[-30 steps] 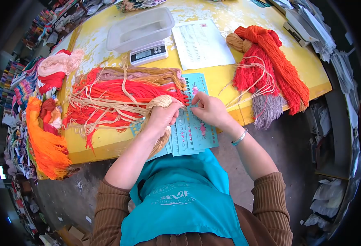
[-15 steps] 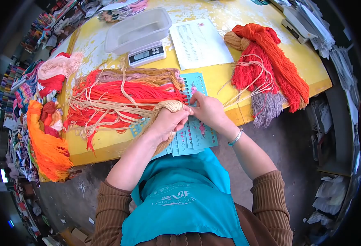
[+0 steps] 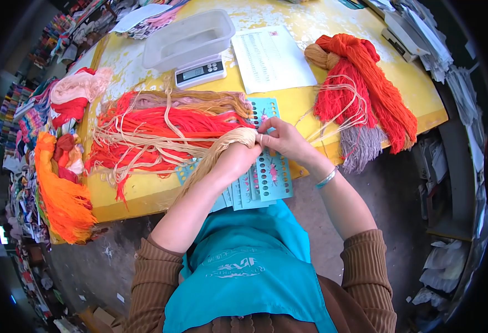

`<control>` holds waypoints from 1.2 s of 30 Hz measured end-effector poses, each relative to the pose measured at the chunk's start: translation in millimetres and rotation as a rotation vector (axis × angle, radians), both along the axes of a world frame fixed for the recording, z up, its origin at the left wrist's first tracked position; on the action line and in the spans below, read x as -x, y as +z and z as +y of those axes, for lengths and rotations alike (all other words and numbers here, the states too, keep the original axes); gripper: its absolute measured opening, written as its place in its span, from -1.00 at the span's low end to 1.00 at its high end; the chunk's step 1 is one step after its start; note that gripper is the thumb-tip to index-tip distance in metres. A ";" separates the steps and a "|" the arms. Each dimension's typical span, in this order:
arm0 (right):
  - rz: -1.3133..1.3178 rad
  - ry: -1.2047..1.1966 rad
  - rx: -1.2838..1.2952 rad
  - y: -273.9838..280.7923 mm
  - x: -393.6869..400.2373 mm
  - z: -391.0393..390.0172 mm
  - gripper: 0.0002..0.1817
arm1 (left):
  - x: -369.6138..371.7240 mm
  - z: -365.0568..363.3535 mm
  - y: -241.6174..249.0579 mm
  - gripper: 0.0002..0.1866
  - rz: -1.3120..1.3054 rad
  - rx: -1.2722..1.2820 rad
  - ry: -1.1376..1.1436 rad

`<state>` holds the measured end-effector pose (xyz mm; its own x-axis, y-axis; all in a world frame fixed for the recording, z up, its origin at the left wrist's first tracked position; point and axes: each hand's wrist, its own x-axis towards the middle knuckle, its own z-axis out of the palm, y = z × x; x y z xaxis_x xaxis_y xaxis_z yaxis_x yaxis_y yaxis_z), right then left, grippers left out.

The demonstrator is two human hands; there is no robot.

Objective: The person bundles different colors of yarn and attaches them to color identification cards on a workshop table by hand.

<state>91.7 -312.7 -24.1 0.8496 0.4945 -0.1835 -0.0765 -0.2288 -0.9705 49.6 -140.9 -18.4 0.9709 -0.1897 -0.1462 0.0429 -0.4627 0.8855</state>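
Plainly cream-coloured, the skein (image 3: 222, 147) is thick and smooth, its fine strands running parallel as it drapes beside the left forearm, above the worktop (image 3: 127, 204) and teal punched cards (image 3: 276, 187). The left hand (image 3: 243, 156) has its fingers closed around one end; the right hand's (image 3: 284, 142) fingers bunch there, grip unclear.

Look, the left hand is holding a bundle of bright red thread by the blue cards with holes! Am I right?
Almost: the head view shows that the thread bundle in the left hand by the blue cards is pale cream, not bright red.
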 end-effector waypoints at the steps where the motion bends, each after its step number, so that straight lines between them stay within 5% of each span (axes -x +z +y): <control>1: 0.000 -0.003 0.084 1.2 -0.9 1.4 -0.55 | 1.4 -1.9 12.6 -0.88 0.186 0.189 0.084; 5: -0.011 -0.007 0.347 20.4 -0.8 3.7 -0.49 | -3.7 25.6 30.3 -0.80 0.727 0.988 0.236; 8: -0.059 0.031 0.393 16.7 -1.8 1.5 -0.49 | 4.2 83.0 43.5 -0.76 0.656 1.102 0.123; 14: -0.271 0.029 0.542 15.1 2.1 6.0 -0.52 | 33.8 231.9 98.6 -0.68 0.320 1.114 0.582; 16: -0.303 0.048 0.580 22.3 4.6 8.8 -0.49 | 23.3 303.0 89.2 -0.74 0.270 1.260 0.520; 21: -0.435 0.035 0.757 29.0 18.1 25.9 -0.42 | 4.8 327.0 104.1 -0.83 0.045 1.033 0.790; 26: -0.462 -0.057 0.877 36.7 30.1 35.1 -0.42 | 51.9 338.3 109.2 -0.52 -0.107 1.043 0.557; 28: -0.517 -0.002 0.902 46.4 32.4 45.2 -0.51 | 82.9 286.0 145.9 -0.51 -0.247 0.870 0.783; 31: -0.606 -0.024 0.407 80.2 44.8 89.2 -0.69 | 121.1 257.1 157.9 -0.42 -0.386 0.527 0.654; 33: -0.808 0.096 0.001 92.5 57.3 142.2 -0.54 | 140.9 228.1 172.0 -0.48 -0.452 0.134 0.582; 35: -0.648 0.318 -0.325 122.5 83.1 200.9 -0.24 | 157.8 211.0 184.9 -0.54 -0.580 -0.357 0.457; 36: -0.549 0.388 -0.461 128.7 100.9 231.2 -0.27 | 165.3 209.5 188.0 -0.54 -0.608 -0.405 0.438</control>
<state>-9.3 -81.4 104.6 0.5119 0.6963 0.5031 0.4403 0.2902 -0.8496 -115.7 68.6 169.7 0.8763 0.1754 0.4487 -0.1377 -0.8013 0.5822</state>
